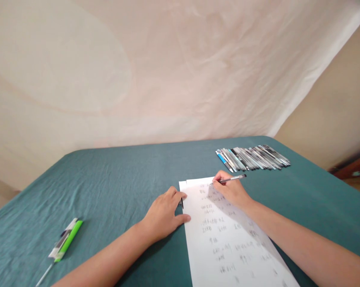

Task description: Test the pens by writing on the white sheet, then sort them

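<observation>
My right hand (231, 190) grips a pen (232, 179) with a clear barrel and dark end, its tip at the top of a sheet of paper (198, 255). Rows of handwriting, too blurred to read, cover the white sheet. At the paper's left edge rests my left hand (165, 213), thumb and index finger spread apart and touching the sheet. Between those two fingers shows a small dark, thin piece (182, 203); I cannot tell what it is or whether the curled fingers hold it. Another sheet seems to lie underneath, slightly offset at the top.
A row of many pens (252, 158) lies side by side at the back right. On the left are a bright green strip-like item (69, 241) and a clear-and-white item (62, 238) beside it, with a thin rod (45, 275) below. A green cloth (114, 179) covers the table.
</observation>
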`<state>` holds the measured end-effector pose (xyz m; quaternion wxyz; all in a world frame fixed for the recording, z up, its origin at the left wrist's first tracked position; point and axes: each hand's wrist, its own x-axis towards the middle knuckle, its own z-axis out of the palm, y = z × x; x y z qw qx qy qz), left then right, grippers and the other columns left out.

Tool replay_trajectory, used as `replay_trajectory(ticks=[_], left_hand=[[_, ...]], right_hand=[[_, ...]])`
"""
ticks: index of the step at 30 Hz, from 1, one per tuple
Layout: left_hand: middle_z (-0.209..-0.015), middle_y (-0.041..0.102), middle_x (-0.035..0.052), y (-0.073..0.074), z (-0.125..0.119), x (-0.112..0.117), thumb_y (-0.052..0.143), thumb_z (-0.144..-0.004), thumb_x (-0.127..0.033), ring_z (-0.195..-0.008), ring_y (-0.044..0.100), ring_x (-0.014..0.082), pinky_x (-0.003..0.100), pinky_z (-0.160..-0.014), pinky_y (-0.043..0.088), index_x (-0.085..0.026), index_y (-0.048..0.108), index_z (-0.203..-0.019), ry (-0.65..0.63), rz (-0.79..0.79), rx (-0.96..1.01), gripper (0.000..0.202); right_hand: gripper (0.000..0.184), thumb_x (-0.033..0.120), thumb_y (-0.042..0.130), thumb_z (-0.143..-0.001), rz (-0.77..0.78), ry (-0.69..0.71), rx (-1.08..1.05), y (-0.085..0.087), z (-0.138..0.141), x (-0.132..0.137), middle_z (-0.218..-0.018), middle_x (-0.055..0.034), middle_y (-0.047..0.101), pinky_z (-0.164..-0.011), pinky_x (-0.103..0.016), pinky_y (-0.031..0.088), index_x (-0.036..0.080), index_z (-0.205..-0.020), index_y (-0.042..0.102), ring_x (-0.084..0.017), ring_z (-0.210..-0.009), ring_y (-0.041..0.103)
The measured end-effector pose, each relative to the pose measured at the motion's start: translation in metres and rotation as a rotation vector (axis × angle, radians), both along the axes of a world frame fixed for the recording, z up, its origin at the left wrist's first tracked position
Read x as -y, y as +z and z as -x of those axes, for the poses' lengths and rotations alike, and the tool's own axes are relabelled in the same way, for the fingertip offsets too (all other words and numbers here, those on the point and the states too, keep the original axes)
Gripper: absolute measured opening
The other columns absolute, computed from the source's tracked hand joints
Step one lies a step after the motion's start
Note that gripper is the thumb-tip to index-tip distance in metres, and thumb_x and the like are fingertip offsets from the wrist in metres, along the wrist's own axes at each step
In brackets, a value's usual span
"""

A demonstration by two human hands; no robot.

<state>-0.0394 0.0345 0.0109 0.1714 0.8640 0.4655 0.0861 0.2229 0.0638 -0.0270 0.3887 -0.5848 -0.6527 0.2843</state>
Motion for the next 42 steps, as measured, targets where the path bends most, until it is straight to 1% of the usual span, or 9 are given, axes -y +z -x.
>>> replay_trajectory(ticks=[6, 12, 18, 24, 30, 35, 42], left_hand=[[-0.107, 0.049, 0.0047, 0.0014, -0.0013, 0.0008, 0.063, -0.074, -0.043, -0.093, 0.054, 0.0219, 0.033, -0.084, 0.043, -0.025, 0.05, -0.117, 0.002, 0.01, -0.006, 0.048], [-0.106, 0.049, 0.0047, 0.0013, -0.0011, 0.0003, 0.062, -0.075, -0.042, -0.092, 0.054, 0.0218, 0.032, -0.083, 0.043, -0.025, 0.05, -0.117, 0.001, 0.001, -0.007, 0.048], [-0.107, 0.048, 0.0047, 0.0024, -0.0014, -0.0005, 0.063, -0.074, -0.043, -0.092, 0.054, 0.0217, 0.032, -0.084, 0.043, -0.025, 0.05, -0.118, -0.004, 0.0, -0.01, 0.048], [-0.106, 0.049, 0.0044, 0.0002, -0.0005, -0.0002, 0.063, -0.075, -0.043, -0.092, 0.054, 0.0213, 0.032, -0.084, 0.043, -0.025, 0.05, -0.117, -0.009, -0.005, 0.0, 0.048], [-0.105, 0.049, 0.004, -0.0003, 0.0001, 0.0, 0.063, -0.075, -0.043, -0.091, 0.055, 0.0211, 0.032, -0.083, 0.043, -0.026, 0.05, -0.118, -0.007, -0.011, -0.002, 0.049], [-0.106, 0.049, 0.0041, -0.0002, 0.0002, 0.0003, 0.063, -0.075, -0.043, -0.092, 0.054, 0.0211, 0.032, -0.084, 0.043, -0.026, 0.05, -0.118, -0.012, -0.015, -0.005, 0.049], [-0.108, 0.049, 0.0049, 0.002, -0.0012, 0.0002, 0.062, -0.075, -0.044, -0.095, 0.054, 0.0219, 0.033, -0.086, 0.043, -0.026, 0.05, -0.119, 0.004, 0.009, -0.022, 0.049]], right_hand=[[0.008, 0.025, 0.051, -0.076, 0.011, -0.006, 0.02, 0.0003, 0.0002, -0.0005, -0.059, 0.0035, 0.052, -0.05, -0.022, 0.032, 0.019, -0.071, 0.053, -0.012, -0.055, 0.046], [0.005, 0.022, 0.05, -0.073, 0.018, 0.021, 0.01, 0.0018, 0.0004, 0.0008, -0.059, 0.004, 0.051, -0.05, -0.022, 0.032, 0.019, -0.07, 0.053, -0.011, -0.054, 0.045], [0.005, 0.021, 0.051, -0.071, 0.018, -0.005, 0.022, 0.0047, 0.0023, 0.0012, -0.058, 0.0042, 0.05, -0.049, -0.022, 0.032, 0.019, -0.066, 0.051, -0.011, -0.053, 0.045], [0.007, 0.023, 0.05, -0.075, -0.005, -0.013, 0.026, 0.003, 0.0015, 0.0013, -0.059, 0.0036, 0.052, -0.05, -0.022, 0.033, 0.019, -0.07, 0.052, -0.012, -0.055, 0.046], [0.008, 0.024, 0.05, -0.076, -0.016, -0.022, 0.042, 0.0021, 0.0017, 0.0005, -0.059, 0.0036, 0.052, -0.051, -0.022, 0.033, 0.019, -0.07, 0.052, -0.012, -0.055, 0.046], [0.008, 0.023, 0.05, -0.075, -0.003, -0.024, 0.03, 0.0044, 0.0025, 0.001, -0.059, 0.0037, 0.051, -0.05, -0.022, 0.033, 0.019, -0.069, 0.051, -0.012, -0.054, 0.046], [0.007, 0.022, 0.051, -0.073, -0.003, -0.013, 0.027, 0.0034, 0.0014, 0.0011, -0.057, 0.0036, 0.051, -0.05, -0.022, 0.032, 0.019, -0.067, 0.051, -0.012, -0.054, 0.045]])
